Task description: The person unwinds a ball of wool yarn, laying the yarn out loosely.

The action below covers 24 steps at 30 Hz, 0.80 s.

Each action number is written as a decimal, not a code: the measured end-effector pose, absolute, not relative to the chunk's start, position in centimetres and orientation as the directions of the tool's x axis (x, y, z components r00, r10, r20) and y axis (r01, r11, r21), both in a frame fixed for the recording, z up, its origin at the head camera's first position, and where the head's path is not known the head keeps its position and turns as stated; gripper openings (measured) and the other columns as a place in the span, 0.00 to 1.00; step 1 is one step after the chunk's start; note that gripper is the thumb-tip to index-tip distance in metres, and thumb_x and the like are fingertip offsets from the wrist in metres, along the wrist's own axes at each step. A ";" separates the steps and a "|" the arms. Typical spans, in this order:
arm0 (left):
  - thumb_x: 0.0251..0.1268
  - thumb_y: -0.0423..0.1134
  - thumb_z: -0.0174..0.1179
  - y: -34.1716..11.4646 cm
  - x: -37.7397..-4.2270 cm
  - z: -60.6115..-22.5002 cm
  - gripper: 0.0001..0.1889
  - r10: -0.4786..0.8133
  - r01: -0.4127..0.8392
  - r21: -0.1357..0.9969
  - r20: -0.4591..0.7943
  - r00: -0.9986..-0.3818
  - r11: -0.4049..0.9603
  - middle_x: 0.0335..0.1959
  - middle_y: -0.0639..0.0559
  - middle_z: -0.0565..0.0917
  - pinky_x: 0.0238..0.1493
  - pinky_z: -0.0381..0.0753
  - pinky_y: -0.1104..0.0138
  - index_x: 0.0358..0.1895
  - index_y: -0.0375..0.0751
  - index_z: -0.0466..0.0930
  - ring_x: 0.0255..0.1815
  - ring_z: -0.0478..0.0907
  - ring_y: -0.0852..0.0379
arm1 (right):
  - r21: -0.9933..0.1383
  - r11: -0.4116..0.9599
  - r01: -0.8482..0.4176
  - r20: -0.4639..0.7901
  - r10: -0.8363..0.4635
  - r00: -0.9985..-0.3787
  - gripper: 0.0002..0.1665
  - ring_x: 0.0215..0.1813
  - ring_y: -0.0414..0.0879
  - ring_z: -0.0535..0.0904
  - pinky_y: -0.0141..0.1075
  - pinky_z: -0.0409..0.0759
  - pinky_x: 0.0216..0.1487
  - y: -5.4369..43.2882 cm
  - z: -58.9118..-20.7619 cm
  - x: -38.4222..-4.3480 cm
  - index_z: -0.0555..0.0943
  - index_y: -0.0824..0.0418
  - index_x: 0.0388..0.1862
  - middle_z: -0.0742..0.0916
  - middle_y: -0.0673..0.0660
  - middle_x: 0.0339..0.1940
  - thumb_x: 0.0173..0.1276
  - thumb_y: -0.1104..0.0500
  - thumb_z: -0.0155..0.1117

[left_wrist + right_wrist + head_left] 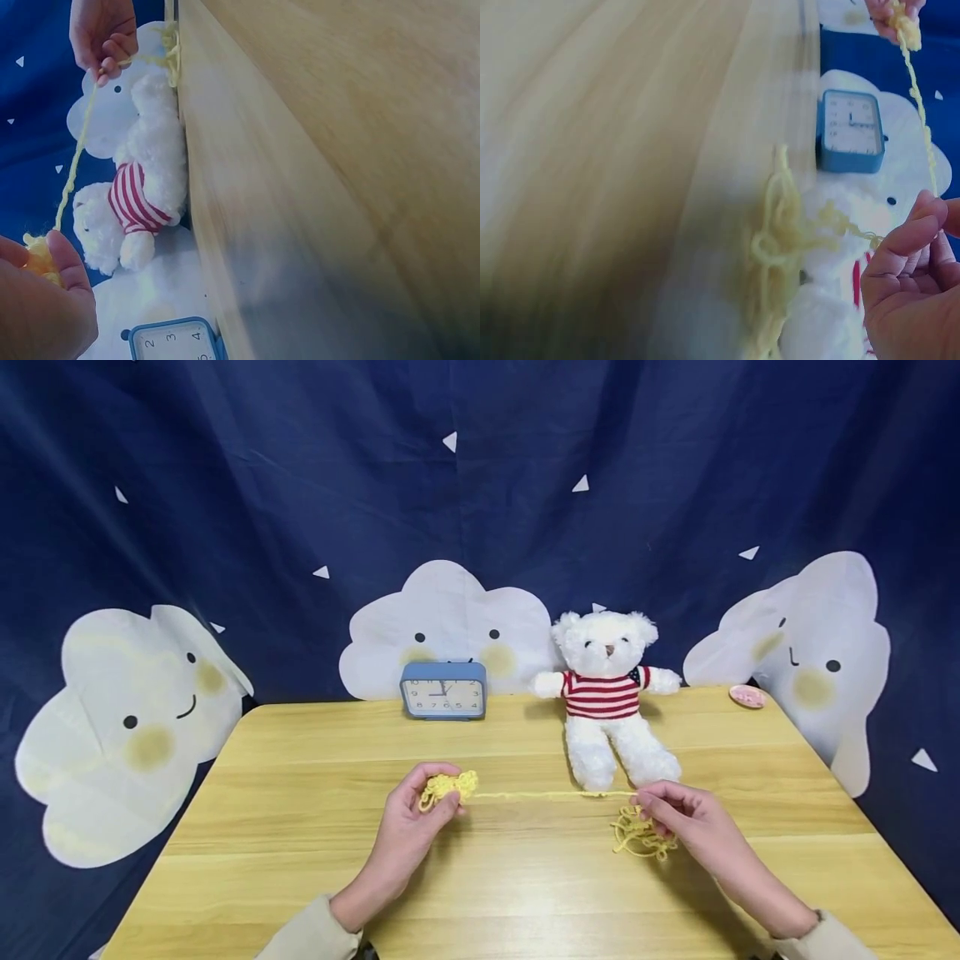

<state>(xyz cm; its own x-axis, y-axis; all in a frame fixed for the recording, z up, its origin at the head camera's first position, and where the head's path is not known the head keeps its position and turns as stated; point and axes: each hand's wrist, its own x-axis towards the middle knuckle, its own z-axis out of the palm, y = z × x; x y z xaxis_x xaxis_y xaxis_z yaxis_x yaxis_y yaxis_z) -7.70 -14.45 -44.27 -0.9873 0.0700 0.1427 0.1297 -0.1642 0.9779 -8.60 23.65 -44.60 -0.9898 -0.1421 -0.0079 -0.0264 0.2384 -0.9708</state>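
Note:
My left hand [411,822] holds a small bunched clump of yellow yarn [448,787] between thumb and fingers, above the table. From that clump a single strand [536,794] runs nearly straight across to my right hand [686,817], which pinches it between thumb and fingertips. Below the right hand a loose, looping tangle of the same yarn [780,240] hangs or lies at the tabletop, joined to the pinched strand. In the left wrist view the strand slants from the left hand [45,307] up to the right hand [105,41].
A white teddy bear [603,697] in a red-striped shirt sits behind the strand, near the right hand. At the back of the wooden table [315,827] stand a blue clock [444,692] and, at right, a small pink oval object [747,697]. A dark blue curtain [285,468] hangs behind.

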 end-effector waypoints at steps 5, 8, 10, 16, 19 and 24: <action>0.72 0.17 0.62 -14.6 -7.6 -44.2 0.16 0.055 0.120 0.982 0.129 -0.990 -0.147 0.56 0.33 0.80 0.49 0.92 0.64 0.61 0.22 0.78 0.41 0.85 0.51 | -0.963 0.269 0.008 -0.040 -0.114 -0.993 0.14 0.32 0.39 0.78 0.31 0.82 0.32 25.0 -45.2 -8.5 0.85 0.75 0.52 0.87 0.51 0.33 0.85 0.62 0.62; 0.72 0.17 0.63 -14.7 -7.6 -44.3 0.16 0.041 0.120 0.983 0.127 -0.991 -0.139 0.56 0.34 0.80 0.48 0.92 0.64 0.60 0.23 0.79 0.41 0.85 0.51 | -0.959 0.282 0.026 -0.057 -0.101 -0.993 0.14 0.31 0.40 0.78 0.32 0.82 0.31 25.7 -45.6 -8.4 0.85 0.75 0.53 0.87 0.52 0.33 0.85 0.63 0.62; 0.71 0.17 0.63 -14.8 -7.6 -44.3 0.16 0.034 0.124 0.983 0.130 -0.991 -0.137 0.55 0.34 0.80 0.46 0.91 0.65 0.60 0.23 0.80 0.42 0.84 0.50 | -0.957 0.287 0.038 -0.067 -0.092 -0.993 0.14 0.31 0.40 0.78 0.33 0.82 0.31 26.2 -45.9 -8.4 0.84 0.75 0.54 0.87 0.52 0.33 0.85 0.62 0.62; 0.72 0.19 0.63 -14.8 -7.7 -44.4 0.17 0.026 0.138 0.981 0.143 -0.989 -0.137 0.52 0.36 0.79 0.43 0.90 0.68 0.61 0.21 0.78 0.40 0.82 0.51 | -0.939 0.339 0.051 -0.077 -0.062 -0.995 0.12 0.33 0.40 0.80 0.33 0.83 0.32 27.8 -46.6 -8.5 0.85 0.73 0.54 0.90 0.51 0.36 0.83 0.63 0.65; 0.73 0.20 0.64 -14.8 -7.8 -44.5 0.16 0.022 0.152 0.979 0.157 -0.987 -0.138 0.52 0.35 0.79 0.43 0.89 0.69 0.61 0.23 0.79 0.39 0.83 0.52 | -0.923 0.382 0.044 -0.076 -0.069 -0.995 0.11 0.33 0.40 0.81 0.33 0.82 0.30 28.4 -46.7 -8.7 0.85 0.73 0.52 0.90 0.50 0.35 0.82 0.64 0.66; 0.75 0.22 0.64 -14.8 -7.9 -44.6 0.16 0.019 0.170 0.976 0.174 -0.985 -0.139 0.51 0.36 0.79 0.43 0.90 0.68 0.61 0.22 0.78 0.38 0.84 0.52 | -0.883 0.468 0.028 -0.082 -0.097 -0.992 0.10 0.33 0.41 0.80 0.34 0.81 0.29 29.2 -46.7 -8.9 0.87 0.70 0.50 0.88 0.51 0.33 0.81 0.63 0.68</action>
